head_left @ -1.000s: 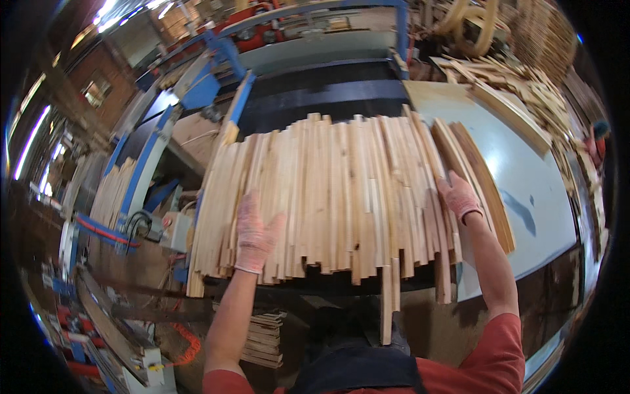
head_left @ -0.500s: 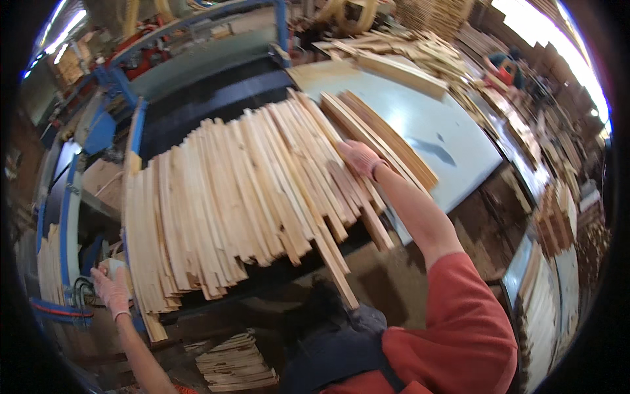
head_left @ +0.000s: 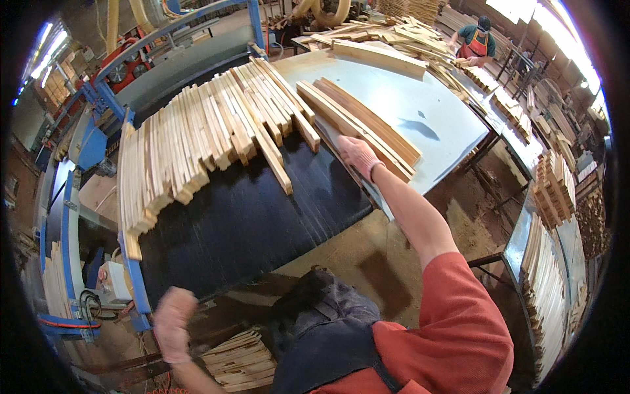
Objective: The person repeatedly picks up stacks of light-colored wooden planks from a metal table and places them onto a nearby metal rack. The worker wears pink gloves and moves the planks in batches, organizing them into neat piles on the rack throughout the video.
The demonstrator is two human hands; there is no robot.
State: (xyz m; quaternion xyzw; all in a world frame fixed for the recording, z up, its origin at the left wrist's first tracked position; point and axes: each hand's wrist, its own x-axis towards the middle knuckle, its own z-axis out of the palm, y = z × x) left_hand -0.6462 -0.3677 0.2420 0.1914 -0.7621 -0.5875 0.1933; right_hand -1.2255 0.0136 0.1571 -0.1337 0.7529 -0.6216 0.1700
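Note:
A wide row of pale wooden strips (head_left: pixel 197 128) lies side by side on a black conveyor belt (head_left: pixel 262 220), their near ends uneven. One strip juts toward me farther than the others. My right hand (head_left: pixel 359 156), in a pale pinkish glove, is at the belt's right side, against the metal table's edge and beside some longer boards (head_left: pixel 361 125). Its fingers are curled together; what they grip, if anything, is hidden. Near the belt's front left corner, my left hand (head_left: pixel 174 322), also gloved, is smeared by motion and apart from the strips.
A blue machine frame (head_left: pixel 134 262) borders the belt on the left, with a pale control box (head_left: pixel 114 282) beside it. The metal table (head_left: pixel 440 118) stands right, with piled offcuts behind. A person (head_left: pixel 478 43) works at the far right. Stacked strips (head_left: pixel 239 361) lie below.
The row of strips has shifted away along the belt, baring its near part. My left hand has left the control box and come nearer to me. My right hand stays by the belt's right side.

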